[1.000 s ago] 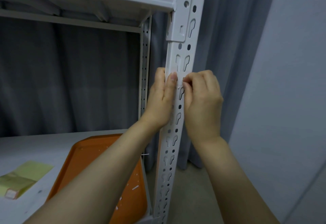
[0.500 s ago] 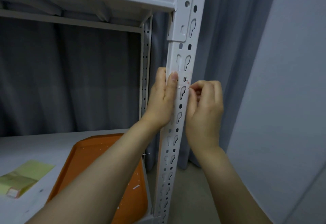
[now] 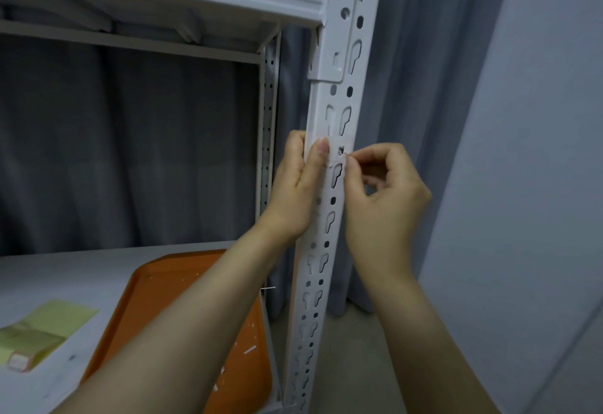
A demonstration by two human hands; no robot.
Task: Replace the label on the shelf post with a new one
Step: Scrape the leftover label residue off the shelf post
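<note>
One label: white, torn, stuck on the shelf post front.
Left hand: I grip the post, thumb pressing the label's left edge.
Right hand: my fingertips pinch its right edge.

I saw a white post punched with rows of keyhole slots and round holes, its label white too. Lower centre, the tray was orange, flecked with white scraps. At lower left lay yellow-green paper. The curtain behind was dark grey; the wall at right, pale blue-grey.
</note>
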